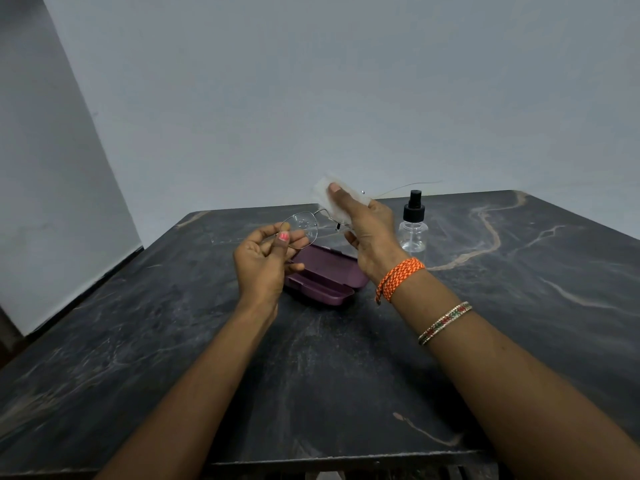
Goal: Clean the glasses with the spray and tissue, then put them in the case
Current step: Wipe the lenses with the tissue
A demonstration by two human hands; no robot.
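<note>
Thin wire-framed glasses (304, 226) are held up above the table between both hands. My left hand (266, 261) pinches the left lens rim with thumb and fingers. My right hand (367, 233) presses a white tissue (329, 199) around the right lens, thumb on top; that lens is hidden by the tissue. One thin temple arm sticks out to the right behind the hand. The purple glasses case (332, 275) lies open on the table just below the hands. A clear spray bottle (413, 225) with a black nozzle stands upright to the right of my right hand.
The dark marble table (346, 375) runs to a grey wall at the back and a wall panel at the left. Its front edge lies near the bottom of the view. An orange thread band and a bangle circle my right wrist.
</note>
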